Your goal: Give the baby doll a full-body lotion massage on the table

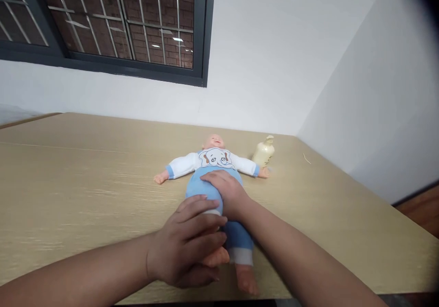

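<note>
A baby doll (199,182) in a blue and white outfit with an elephant face on the chest lies on its back, head toward the wall and arms spread. My left hand (187,243) is wrapped over the doll's leg on the left side, around the lower leg and foot; part of that foot shows below my fingers. On the doll's belly and upper leg rests my right hand (228,190), its fingers lying across the blue cloth. The doll's other leg stretches toward me, bare foot showing.
A cream pump bottle (264,152) stands beside the doll's hand on the right. The wooden table (103,174) meets a white wall (260,69) at the back. A thin pale strip (307,158) lies at the right. A barred window (137,23) is above.
</note>
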Tool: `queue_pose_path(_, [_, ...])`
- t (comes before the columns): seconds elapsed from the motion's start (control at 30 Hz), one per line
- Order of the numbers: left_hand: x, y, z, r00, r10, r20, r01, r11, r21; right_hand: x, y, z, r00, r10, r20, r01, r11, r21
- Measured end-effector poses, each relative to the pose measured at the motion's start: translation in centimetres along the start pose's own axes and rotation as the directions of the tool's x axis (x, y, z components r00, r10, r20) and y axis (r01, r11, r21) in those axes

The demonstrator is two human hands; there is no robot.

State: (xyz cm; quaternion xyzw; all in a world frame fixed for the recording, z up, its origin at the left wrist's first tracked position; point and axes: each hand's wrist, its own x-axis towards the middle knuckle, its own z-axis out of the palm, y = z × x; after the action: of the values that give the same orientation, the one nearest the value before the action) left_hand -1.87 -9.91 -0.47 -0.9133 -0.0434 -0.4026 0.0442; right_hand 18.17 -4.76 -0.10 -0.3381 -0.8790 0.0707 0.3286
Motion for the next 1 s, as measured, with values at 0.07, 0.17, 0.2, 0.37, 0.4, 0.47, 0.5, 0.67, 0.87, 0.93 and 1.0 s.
queue_pose_path(0.07, [0.3,0.2,-0.1,1.000,0.008,-0.008,-0.008,1.000,-0.004,0.1,0.0,-0.6,0.994,-0.098,0.041,0.096,0.994,0.055])
queue_pose_path(0.17, [0.5,0.1,-0.4,0.999,-0.026,-0.028,0.025,0.999,-0.037,0.1,0.4,-2.0,0.985,-0.128,0.114,0.111,0.983,0.148])
queue_pose_path(0.2, [0.5,0.0,-0.5,0.999,-0.039,-0.036,0.037,0.998,-0.052,0.1,0.9,-2.5,0.985,-0.117,0.125,0.092,0.977,0.191])
queue_pose_path(0.37, [-0.2,-0.5,-0.7,0.994,-0.104,-0.033,0.099,0.987,-0.125,-0.5,4.9,-3.6,0.981,0.177,-0.086,-0.144,0.944,0.297])
queue_pose_path(0.4, [-0.4,-0.5,-0.6,0.993,-0.118,-0.025,0.113,0.984,-0.138,-0.7,5.8,-3.4,0.956,0.264,-0.130,-0.231,0.947,0.222])
queue_pose_path(0.47, [-0.8,-0.8,-0.2,0.988,-0.152,-0.016,0.148,0.976,-0.162,-1.0,7.4,-2.8,0.922,0.376,-0.094,-0.370,0.926,0.070])
queue_pose_path(0.5, [-0.9,-1.0,0.1,0.984,-0.178,-0.019,0.172,0.971,-0.169,-1.1,8.0,-2.5,0.912,0.409,-0.039,-0.408,0.913,0.029])
queue_pose_path(0.67, [-1.3,-3.2,1.1,0.921,-0.388,-0.035,0.378,0.912,-0.160,-1.1,9.0,-1.7,0.902,0.424,0.078,-0.424,0.905,-0.019])
queue_pose_path(0.87, [-1.1,-5.0,1.3,0.808,-0.587,-0.047,0.582,0.808,-0.089,-1.2,8.8,-1.8,0.911,0.409,0.062,-0.410,0.912,0.005])
queue_pose_path(0.93, [-1.0,-5.1,1.1,0.796,-0.599,-0.090,0.600,0.800,-0.017,-1.2,8.7,-1.7,0.908,0.416,0.049,-0.417,0.909,0.016])
queue_pose_path(1.0, [-0.9,-5.0,0.8,0.818,-0.561,-0.127,0.571,0.819,0.060,-1.1,8.7,-1.7,0.905,0.422,0.048,-0.424,0.906,0.019])
